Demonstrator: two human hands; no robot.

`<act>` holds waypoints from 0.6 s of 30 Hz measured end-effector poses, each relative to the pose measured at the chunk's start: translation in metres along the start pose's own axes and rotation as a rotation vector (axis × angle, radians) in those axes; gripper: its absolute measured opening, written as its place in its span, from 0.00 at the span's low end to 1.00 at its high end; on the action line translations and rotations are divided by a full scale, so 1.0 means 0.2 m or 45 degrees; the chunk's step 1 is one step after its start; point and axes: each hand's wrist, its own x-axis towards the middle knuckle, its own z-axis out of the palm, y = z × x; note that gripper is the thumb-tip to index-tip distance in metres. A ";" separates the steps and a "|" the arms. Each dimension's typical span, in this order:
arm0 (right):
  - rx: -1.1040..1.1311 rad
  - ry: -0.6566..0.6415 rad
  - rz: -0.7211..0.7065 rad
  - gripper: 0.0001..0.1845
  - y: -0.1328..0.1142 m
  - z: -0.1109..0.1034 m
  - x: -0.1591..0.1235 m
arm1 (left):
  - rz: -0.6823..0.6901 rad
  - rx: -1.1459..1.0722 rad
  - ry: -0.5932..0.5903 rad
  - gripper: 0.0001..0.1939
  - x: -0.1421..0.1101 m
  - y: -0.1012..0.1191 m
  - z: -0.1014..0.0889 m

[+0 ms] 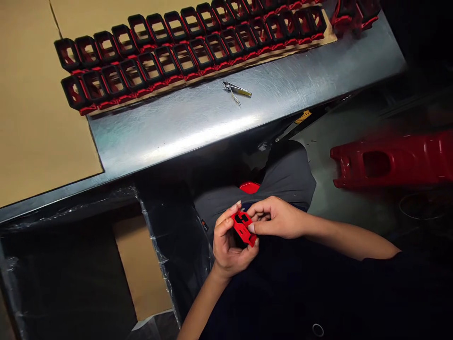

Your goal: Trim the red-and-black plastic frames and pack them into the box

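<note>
Dark shirt front [283, 293] nearest us; red part [242, 230] just beyond, over our lap [293, 174], left hand [228, 248] curled round its sides, right hand [278, 219] pinching right edge
Looks light, stiff, perhaps slippery, thin tabs maybe fragile; we best grip long sides, off cutouts
Metal surface [198, 125] edge beyond lap, bearing red-and-black frames [191, 75], clipper-like tool [239, 89]; red stool [417, 165] rightward; our moving room between edge and shirt

I see the left grip [228, 252] curled into a cup, the right grip [279, 219] just beside it, thumb [262, 228] outstretched, forearms [339, 240] bare.
</note>
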 end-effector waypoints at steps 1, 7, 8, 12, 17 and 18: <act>-0.068 0.023 0.000 0.12 -0.01 0.00 0.00 | 0.032 0.060 -0.017 0.40 -0.01 -0.01 0.00; -0.452 0.071 -0.091 0.10 -0.07 0.00 -0.03 | 0.259 0.263 -0.077 0.42 0.00 -0.01 -0.03; -0.485 0.060 -0.127 0.10 -0.08 0.00 -0.03 | 0.282 0.273 -0.078 0.41 0.00 -0.01 -0.03; -0.536 -0.019 -0.200 0.14 -0.10 -0.02 -0.05 | 0.300 0.298 -0.068 0.39 0.01 0.00 -0.03; -0.532 -0.122 -0.215 0.12 -0.12 -0.04 -0.06 | 0.324 0.293 -0.073 0.44 -0.01 0.00 -0.04; -0.527 -0.136 -0.209 0.12 -0.12 -0.05 -0.06 | 0.330 0.294 -0.074 0.44 -0.01 -0.01 -0.04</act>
